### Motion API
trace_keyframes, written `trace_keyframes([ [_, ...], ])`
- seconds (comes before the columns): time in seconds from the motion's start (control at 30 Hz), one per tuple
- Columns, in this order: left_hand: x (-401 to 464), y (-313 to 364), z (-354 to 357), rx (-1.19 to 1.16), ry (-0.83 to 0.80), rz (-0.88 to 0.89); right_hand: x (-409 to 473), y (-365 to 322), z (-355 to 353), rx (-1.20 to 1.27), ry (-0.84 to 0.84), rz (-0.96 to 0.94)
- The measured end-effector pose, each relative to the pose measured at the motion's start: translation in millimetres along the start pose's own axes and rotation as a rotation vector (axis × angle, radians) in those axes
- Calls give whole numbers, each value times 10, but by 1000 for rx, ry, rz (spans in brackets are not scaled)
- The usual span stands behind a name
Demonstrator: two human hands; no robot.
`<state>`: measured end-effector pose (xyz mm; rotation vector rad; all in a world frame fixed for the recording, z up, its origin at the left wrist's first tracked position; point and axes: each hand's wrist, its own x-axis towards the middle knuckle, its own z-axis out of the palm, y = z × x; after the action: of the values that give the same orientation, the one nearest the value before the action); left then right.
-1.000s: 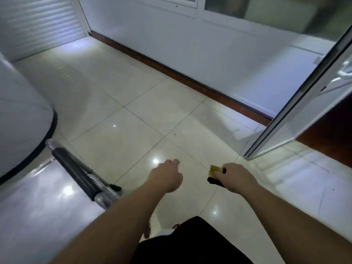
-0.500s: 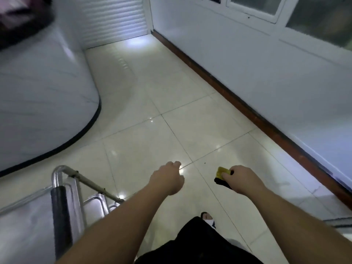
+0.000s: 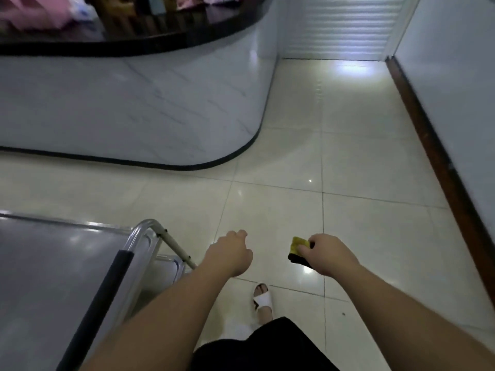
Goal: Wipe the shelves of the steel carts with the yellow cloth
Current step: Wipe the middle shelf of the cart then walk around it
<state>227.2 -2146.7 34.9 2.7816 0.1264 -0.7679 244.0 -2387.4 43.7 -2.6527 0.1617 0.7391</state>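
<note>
A steel cart (image 3: 53, 263) fills the lower left, its flat top shelf shiny and its black-padded handle (image 3: 101, 298) running along the near right edge. My left hand (image 3: 230, 253) hovers in a loose fist just right of the cart's corner, touching nothing. My right hand (image 3: 326, 254) is further right, closed on a folded yellow cloth (image 3: 299, 243) with a dark underside. Both hands are over the floor, apart from the cart.
A curved white counter (image 3: 160, 103) with a black top and base strip stands ahead on the left. A wall with a brown skirting board (image 3: 442, 167) runs along the right. Pale glossy floor tiles (image 3: 348, 156) lie between them. My sandalled foot (image 3: 262, 301) shows below.
The view has swung to the left: the glass door is gone from sight and the counter and cart top now fill the left. My hands keep the same pose.
</note>
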Motion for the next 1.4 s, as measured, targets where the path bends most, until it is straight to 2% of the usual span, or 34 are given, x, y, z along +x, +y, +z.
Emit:
trace_keyframes([
  [0.17,961,20,-413,-59,10,-85,1079,-498,-476,-79,-8,-94],
  [0.3,1723,105,-796,-65,-22,-129,1842,-717,-898,-70,-6,-70],
  [0.53,2769,157,-1571,-140,24,-177,3136,-930,-1517,-70,-44,-38],
  [0.67,3302,59,-1840,-232,44,-298,4015,-1325,-1835,-153,-79,-155],
  [0.83,3814,-78,-2241,-375,168,-509,5021,-2148,-2198,-275,-129,-391],
  [1.1,3820,-371,-2599,-574,312,-857,5587,-3609,-2206,-356,-310,-773],
  [1.23,3767,-683,-2671,-662,345,-1009,5630,-4220,-1988,-426,-397,-894],
  [1.4,3879,-1288,-2735,-729,369,-1106,5741,-5002,-1604,-524,-449,-991],
])
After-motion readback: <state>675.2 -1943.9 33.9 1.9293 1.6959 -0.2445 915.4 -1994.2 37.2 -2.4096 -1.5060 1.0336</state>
